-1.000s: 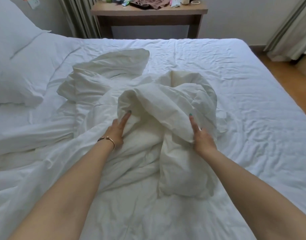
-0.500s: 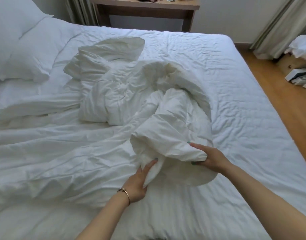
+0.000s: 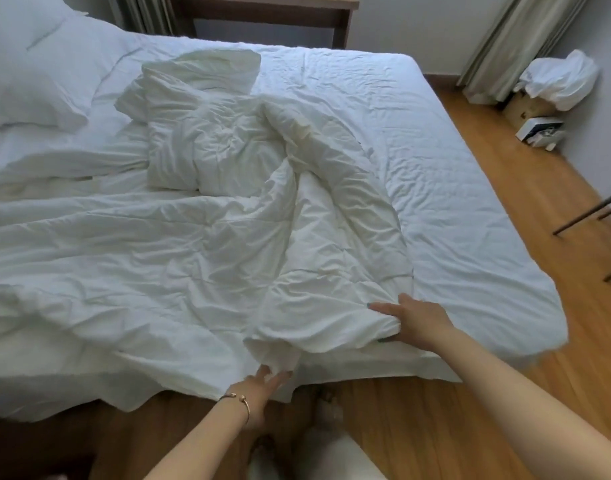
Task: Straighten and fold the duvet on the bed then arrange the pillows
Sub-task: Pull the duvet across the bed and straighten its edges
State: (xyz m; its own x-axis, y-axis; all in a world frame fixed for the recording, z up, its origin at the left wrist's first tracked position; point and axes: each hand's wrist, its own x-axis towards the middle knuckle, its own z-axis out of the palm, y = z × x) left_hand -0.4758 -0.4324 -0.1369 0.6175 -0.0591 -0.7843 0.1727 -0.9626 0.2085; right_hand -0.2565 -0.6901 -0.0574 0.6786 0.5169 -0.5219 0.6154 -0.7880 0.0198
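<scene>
The crumpled white cotton duvet (image 3: pixel 200 216) lay bunched across the near and middle of the white-sheeted bed (image 3: pixel 435 174), one end hanging over the near edge. Her left hand (image 3: pixel 259 386), wearing a thin gold bangle (image 3: pixel 240 400), pinched that end; her right hand (image 3: pixel 414 322) gripped the fold just right of it. Two plump white pillows (image 3: pixel 37 67) sat far left. Wooden plank floor (image 3: pixel 504 393) ran along the right.

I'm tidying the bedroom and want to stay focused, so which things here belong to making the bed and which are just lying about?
For the job:
crumpled white duvet
white pillows
left hand and right hand, both gripping the duvet

Lying about:
brown cardboard box
white plastic bag
wooden desk
grey curtain
</scene>
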